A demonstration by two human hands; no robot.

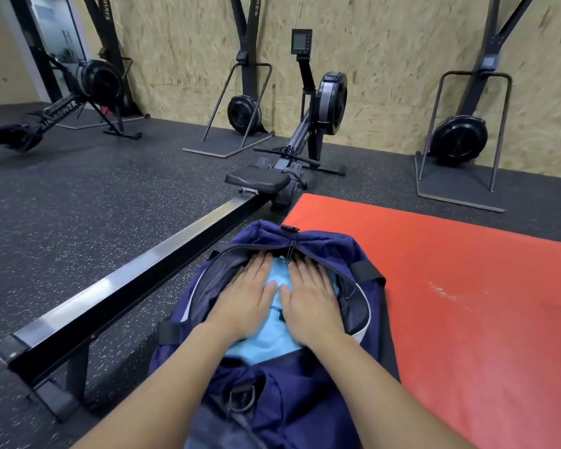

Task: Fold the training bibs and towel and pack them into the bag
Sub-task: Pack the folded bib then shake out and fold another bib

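Pressing flat, fingers straight, the left hand [248, 294] and right hand [308, 294] lay on the blue cloth [266, 338] inside the open bag [308, 396] on the floor; soft and light, it probably compresses easily.

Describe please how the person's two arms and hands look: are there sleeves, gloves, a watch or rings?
Both forearms are bare as far as the picture shows; no sleeve edge comes into view. The left hand and the right hand wear no gloves. No watch, bracelet or band shows on either wrist, and no ring is visible on the fingers. The nails look short and unpainted, though the picture is slightly blurred.
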